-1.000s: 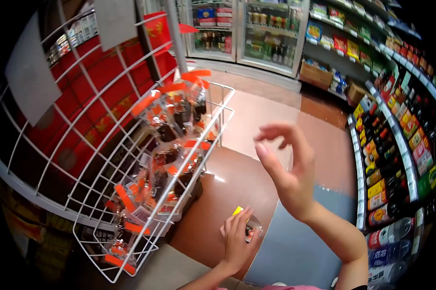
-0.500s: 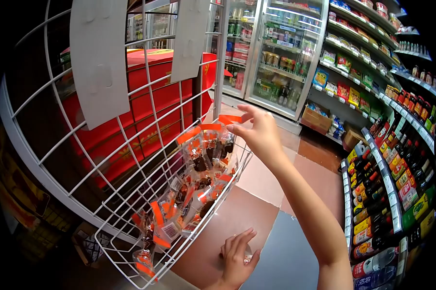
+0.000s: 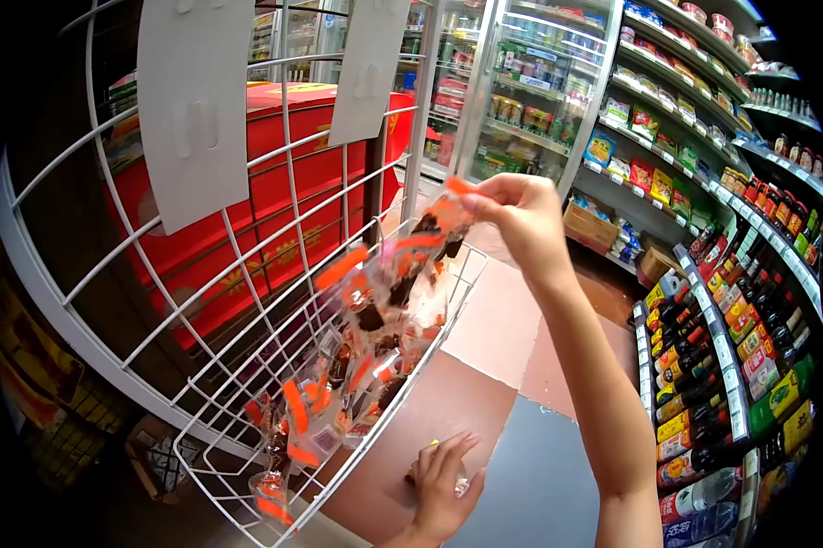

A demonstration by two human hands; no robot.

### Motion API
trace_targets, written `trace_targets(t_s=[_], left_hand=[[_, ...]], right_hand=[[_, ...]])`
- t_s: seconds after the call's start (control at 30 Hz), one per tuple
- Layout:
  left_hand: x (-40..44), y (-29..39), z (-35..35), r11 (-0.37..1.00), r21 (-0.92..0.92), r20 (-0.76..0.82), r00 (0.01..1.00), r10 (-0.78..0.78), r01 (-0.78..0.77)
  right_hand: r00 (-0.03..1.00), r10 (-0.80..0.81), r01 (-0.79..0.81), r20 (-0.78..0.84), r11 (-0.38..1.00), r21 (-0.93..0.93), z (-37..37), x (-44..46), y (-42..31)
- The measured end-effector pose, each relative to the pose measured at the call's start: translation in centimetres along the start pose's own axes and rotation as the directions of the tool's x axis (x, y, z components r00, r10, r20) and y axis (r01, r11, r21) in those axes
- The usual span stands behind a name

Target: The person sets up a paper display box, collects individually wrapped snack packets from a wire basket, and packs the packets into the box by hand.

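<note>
Orange-topped clear plastic packet with dark filling (image 3: 442, 219), up at the far end of the white wire basket (image 3: 386, 422), strip pinched between the right hand's (image 3: 524, 219) thumb and fingers, while the left hand (image 3: 440, 493) curls lower down over a small, mostly hidden object (image 3: 463, 484), grip impossible to tell! Crowding's the danger: neighbouring orange-stripped clear packets (image 3: 352, 297) could snag and spill over the rim, or slick film could slip that narrow pinch!

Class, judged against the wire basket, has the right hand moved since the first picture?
Yes: from right of the wire basket, the right hand has moved leftward to the basket's far end, pinching an orange-topped packet.
</note>
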State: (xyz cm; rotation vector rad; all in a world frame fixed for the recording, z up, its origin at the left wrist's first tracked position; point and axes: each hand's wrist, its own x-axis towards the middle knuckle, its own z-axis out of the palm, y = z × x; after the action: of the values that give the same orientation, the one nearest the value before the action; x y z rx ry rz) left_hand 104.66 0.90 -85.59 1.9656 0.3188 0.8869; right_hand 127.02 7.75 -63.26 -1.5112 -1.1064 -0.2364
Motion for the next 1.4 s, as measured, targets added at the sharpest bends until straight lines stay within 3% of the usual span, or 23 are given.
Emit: trace_targets(t_s=[0.13,0.3,0.47,0.53,0.67,0.8,0.97,1.23,1.4], left_hand=[[0.0,-0.3,0.4,1.0,0.018,-0.006,1.0,0.002,-0.002],[0.1,-0.1,0.5,1.0,0.012,0.025,1.0,-0.018,0.018],[0.2,-1.2,0.7,0.99,-0.129,0.084,0.995,-0.05,0.06],[0.4,-1.3,0.5,0.95,-0.273,0.145,0.983,-0.116,0.152],[0.6,-1.6,0.3,0.682,-0.574,0.37,0.887,-0.278,0.453],[0.7,-1.6,0.9,0.542,-0.585,0.52,0.792,-0.319,0.603],[-0.7,-2.6,2.5,0.332,-0.555,0.668,0.647,-0.369,0.763],[-2.0,-4.0,4.9,0.334,-0.6,0.559,0.679,-0.476,0.727],[-2.7,-5.9,5.5,0.474,-0.558,0.461,0.73,-0.505,0.681]], right_hand=[[0.993,-0.058,0.072,-0.1,0.987,0.141,-2.4,-0.2,-1.8],[0.941,0.013,0.077,-0.339,0.965,0.251,-5.6,-2.8,-4.6],[0.84,-0.141,0.228,-0.523,0.968,0.106,-9.6,-9.5,-3.3],[0.834,-0.22,0.257,-0.506,0.966,0.003,-10.6,-13.7,-2.0],[0.877,-0.242,0.11,-0.416,0.942,-0.317,-11.0,-22.4,1.1],[0.925,-0.212,0.049,-0.315,0.889,-0.455,-10.4,-30.0,4.8],[0.967,-0.251,0.191,-0.049,0.837,-0.513,-8.6,-35.7,7.6],[0.965,-0.26,0.235,0.021,0.834,-0.5,-6.3,-39.8,9.5],[0.991,-0.11,0.132,0.074,0.86,-0.493,-5.9,-40.7,9.2]])
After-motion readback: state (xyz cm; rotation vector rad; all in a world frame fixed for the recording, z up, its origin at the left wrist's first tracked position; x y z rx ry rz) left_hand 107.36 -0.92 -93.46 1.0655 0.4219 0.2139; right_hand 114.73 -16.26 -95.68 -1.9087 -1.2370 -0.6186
